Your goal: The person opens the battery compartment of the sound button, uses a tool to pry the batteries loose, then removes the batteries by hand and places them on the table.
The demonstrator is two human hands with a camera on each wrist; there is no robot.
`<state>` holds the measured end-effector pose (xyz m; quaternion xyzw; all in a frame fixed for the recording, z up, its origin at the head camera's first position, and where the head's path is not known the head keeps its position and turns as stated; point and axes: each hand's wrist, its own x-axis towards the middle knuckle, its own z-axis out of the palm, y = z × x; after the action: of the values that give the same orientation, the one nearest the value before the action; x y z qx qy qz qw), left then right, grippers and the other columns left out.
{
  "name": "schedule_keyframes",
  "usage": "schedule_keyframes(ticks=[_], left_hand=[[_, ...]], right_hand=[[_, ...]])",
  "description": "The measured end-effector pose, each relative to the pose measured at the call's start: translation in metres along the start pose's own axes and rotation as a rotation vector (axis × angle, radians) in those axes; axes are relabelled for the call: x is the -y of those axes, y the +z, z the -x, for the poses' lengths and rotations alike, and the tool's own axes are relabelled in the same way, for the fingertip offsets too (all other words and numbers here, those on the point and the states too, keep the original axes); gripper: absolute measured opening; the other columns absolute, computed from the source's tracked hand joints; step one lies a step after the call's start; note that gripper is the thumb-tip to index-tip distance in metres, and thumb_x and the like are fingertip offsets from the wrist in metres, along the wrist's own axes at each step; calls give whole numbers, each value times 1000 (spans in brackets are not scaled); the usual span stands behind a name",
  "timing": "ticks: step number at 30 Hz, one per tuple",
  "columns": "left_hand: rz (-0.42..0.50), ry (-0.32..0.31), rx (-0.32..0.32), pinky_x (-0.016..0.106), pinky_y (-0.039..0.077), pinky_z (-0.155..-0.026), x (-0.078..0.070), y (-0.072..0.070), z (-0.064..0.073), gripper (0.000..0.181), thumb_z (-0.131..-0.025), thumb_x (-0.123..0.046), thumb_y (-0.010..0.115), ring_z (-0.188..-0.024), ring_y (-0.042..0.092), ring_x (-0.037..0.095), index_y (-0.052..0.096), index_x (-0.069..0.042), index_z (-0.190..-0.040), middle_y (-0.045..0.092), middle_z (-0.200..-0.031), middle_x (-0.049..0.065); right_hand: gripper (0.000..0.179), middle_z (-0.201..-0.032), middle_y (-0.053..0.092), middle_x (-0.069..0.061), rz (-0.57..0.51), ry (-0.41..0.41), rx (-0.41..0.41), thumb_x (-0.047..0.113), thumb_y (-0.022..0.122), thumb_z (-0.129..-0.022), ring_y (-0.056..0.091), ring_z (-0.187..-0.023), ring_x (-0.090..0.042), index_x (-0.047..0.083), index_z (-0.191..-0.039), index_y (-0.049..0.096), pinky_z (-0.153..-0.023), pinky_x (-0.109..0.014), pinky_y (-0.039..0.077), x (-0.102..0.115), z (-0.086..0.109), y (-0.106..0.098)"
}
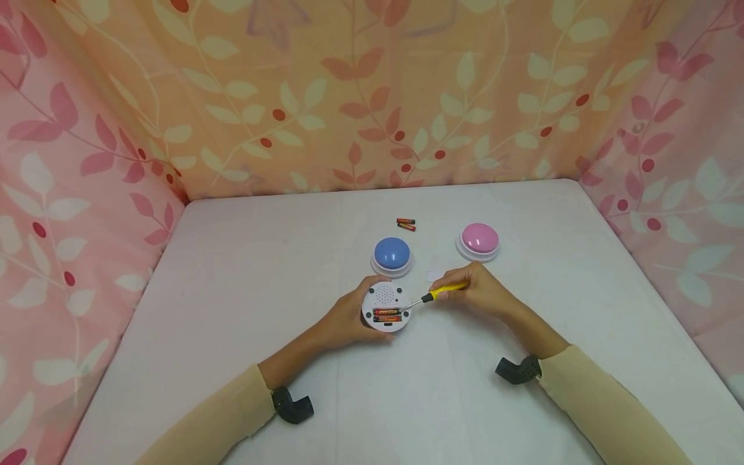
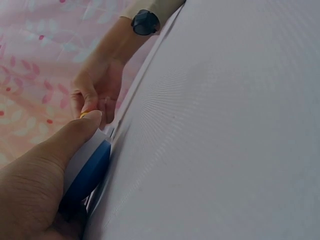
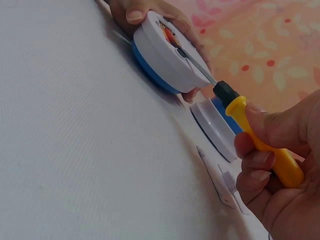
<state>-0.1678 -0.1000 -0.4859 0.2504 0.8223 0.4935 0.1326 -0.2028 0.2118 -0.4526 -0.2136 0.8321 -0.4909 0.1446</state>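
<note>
My left hand [image 1: 347, 318] grips a round push-button [image 1: 385, 296] by its rim, turned over so its white underside faces up. In the right wrist view its blue dome [image 3: 156, 81] points down toward the table. Two red-and-black batteries [image 1: 387, 315] lie side by side in its uncovered battery compartment. A screwdriver [image 1: 434, 294] with a yellow handle is held in my right hand [image 1: 481, 289], fingers and thumb wrapped about the handle. Its metal tip reaches the right end of the batteries, at the compartment's edge.
Just beyond stands another push-button with a blue dome [image 1: 392, 252], and a pink one [image 1: 480, 238] farther right. Two loose batteries [image 1: 406, 225] lie behind the blue one. A small flat white piece [image 1: 431, 276] lies near my right hand. Patterned curtains [image 1: 372, 97] enclose the white table.
</note>
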Motion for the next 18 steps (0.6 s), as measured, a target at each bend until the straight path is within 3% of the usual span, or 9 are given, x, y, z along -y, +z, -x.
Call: schedule_keyframes(ticks=[14, 18], left_hand=[[1, 9, 2, 39, 50, -99, 3, 0, -1, 109, -65, -35, 98, -118, 56, 9, 32, -30, -153, 58, -132, -11], [-21, 21, 6, 39, 51, -99, 2, 0, -1, 108, -67, -38, 97, -118, 57, 10, 32, -29, -153, 58, -132, -11]], right_hand=[[21, -98, 78, -3, -29, -24, 3, 0, 75, -88, 68, -98, -21, 7, -107, 80, -79, -25, 53, -6, -2, 1], [22, -104, 77, -5, -46, -15, 12, 2, 73, -90, 69, -104, -21, 7, -110, 80, -81, -24, 54, -3, -2, 2]])
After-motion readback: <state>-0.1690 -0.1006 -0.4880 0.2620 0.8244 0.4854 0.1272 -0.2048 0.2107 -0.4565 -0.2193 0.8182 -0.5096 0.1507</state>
